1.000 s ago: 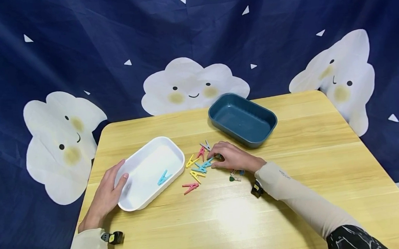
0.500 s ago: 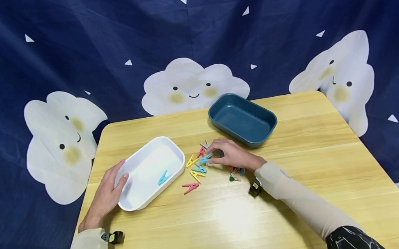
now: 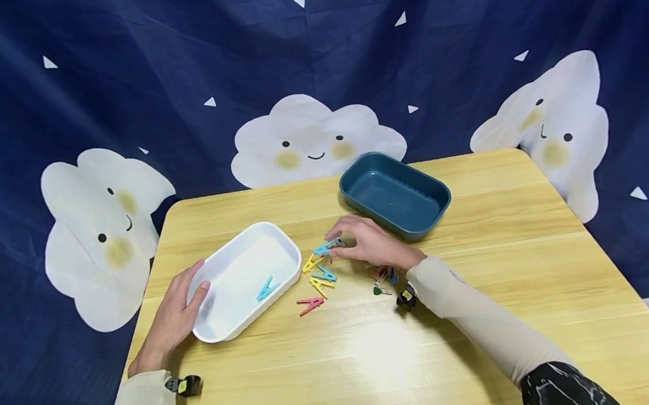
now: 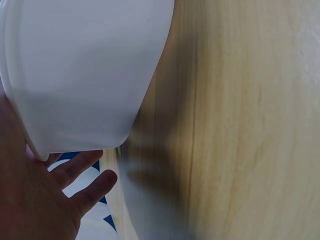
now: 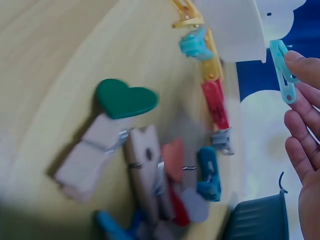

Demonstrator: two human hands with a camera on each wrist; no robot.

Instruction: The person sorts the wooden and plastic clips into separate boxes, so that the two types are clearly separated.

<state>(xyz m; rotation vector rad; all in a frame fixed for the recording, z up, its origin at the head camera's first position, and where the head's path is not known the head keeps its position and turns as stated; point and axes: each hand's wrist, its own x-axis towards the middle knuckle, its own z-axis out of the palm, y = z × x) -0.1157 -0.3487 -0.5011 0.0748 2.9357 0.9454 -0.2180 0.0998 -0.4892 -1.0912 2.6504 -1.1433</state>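
Note:
My right hand (image 3: pixel 375 244) pinches a light blue clothespin (image 5: pixel 281 75) between thumb and fingertips, raised above the table. Under and beside it lie plastic clothespins: yellow (image 3: pixel 322 285), blue (image 3: pixel 324 274) and pink (image 3: pixel 311 305) ones. My left hand (image 3: pixel 174 311) grips the side of a white tub (image 3: pixel 240 260), thumb over the rim and fingers along the outside. Inside the tub rests one light blue clothespin (image 3: pixel 266 288). In the left wrist view the tub's wall hides the thumb.
A dark teal tub (image 3: pixel 395 194) stands towards the back of the wooden table (image 3: pixel 343 366). Below the right wrist is a cluster of small wooden pegs, one with a green heart (image 5: pixel 127 99). A dark blue cloud-print curtain (image 3: pixel 186 42) hangs behind.
The right hand has lifted a light blue clothespin from the pile and moved slightly left and away from me. The left hand and both tubs stay put.

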